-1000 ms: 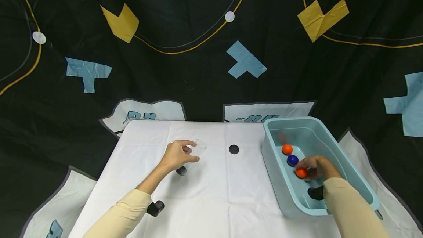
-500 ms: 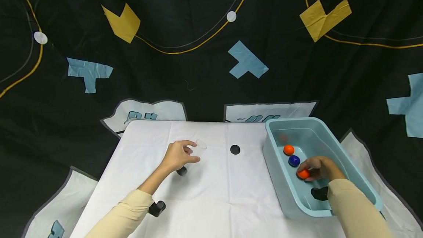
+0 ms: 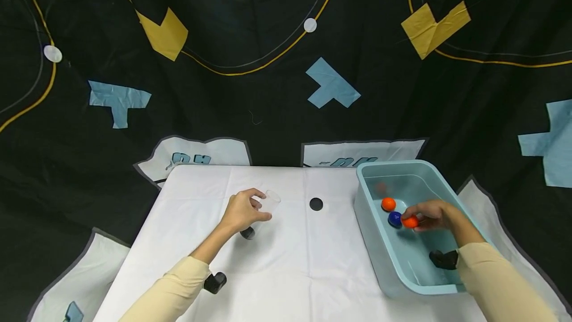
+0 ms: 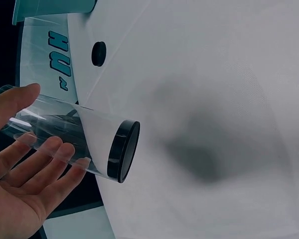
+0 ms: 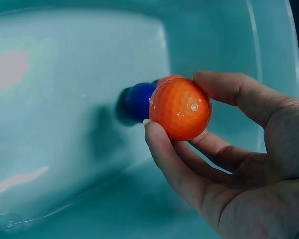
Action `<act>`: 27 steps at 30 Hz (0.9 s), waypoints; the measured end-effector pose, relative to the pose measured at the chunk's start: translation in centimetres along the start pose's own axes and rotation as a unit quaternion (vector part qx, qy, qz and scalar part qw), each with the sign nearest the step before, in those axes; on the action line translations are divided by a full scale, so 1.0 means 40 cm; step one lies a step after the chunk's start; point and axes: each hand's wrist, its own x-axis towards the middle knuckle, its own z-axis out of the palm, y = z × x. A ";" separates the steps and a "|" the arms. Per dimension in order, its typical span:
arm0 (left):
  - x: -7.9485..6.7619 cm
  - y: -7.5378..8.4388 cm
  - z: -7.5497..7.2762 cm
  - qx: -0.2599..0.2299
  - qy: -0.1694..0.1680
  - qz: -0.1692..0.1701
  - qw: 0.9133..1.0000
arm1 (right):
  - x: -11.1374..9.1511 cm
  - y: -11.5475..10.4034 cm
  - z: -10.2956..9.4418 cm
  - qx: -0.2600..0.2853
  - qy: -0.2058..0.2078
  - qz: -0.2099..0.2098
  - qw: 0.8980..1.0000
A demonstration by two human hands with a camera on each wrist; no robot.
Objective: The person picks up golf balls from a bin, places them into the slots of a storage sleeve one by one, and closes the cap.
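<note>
I see the left hand [image 3: 241, 212] gripping the clear tube [image 4: 97, 132] between thumb and fingers above the worktop [image 3: 277, 282]. The tube's long axis is tilted: black cap [image 4: 123, 152] low and nearer the wearer, clear rim high, pointing away and slightly right. A loose black lid [image 3: 316, 204] lies between it and the tub [image 3: 368, 242]. In there I see a blue ball [image 3: 394, 219] and one orange ball [image 3: 388, 204]; beside the blue one, the right hand [image 3: 433, 215] pinches a second orange ball [image 5: 182, 109], well right of the tube. Compared with half a second ago, that pinched ball looks lifted; the left hand has barely moved.
</note>
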 end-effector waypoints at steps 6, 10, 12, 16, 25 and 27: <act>0.009 0.014 0.007 -0.001 -0.005 0.008 1.000 | -0.033 -0.051 0.003 -0.033 0.011 -0.055 0.998; 0.010 0.020 0.018 0.003 -0.008 0.016 1.000 | -0.052 -0.087 0.007 -0.037 -0.006 -0.088 0.995; 0.015 0.028 0.021 0.007 -0.005 0.024 1.000 | -0.063 -0.109 0.005 -0.037 -0.011 -0.100 0.994; 0.024 0.047 0.025 0.009 -0.004 0.034 0.999 | -0.088 -0.149 0.003 -0.036 -0.022 -0.131 0.990; 0.030 0.068 0.064 0.012 -0.024 0.044 0.999 | -0.125 -0.217 0.038 -0.059 -0.023 -0.178 0.982; 0.033 0.077 0.069 0.012 -0.028 0.041 0.999 | -0.131 -0.238 0.051 -0.069 -0.014 -0.182 0.981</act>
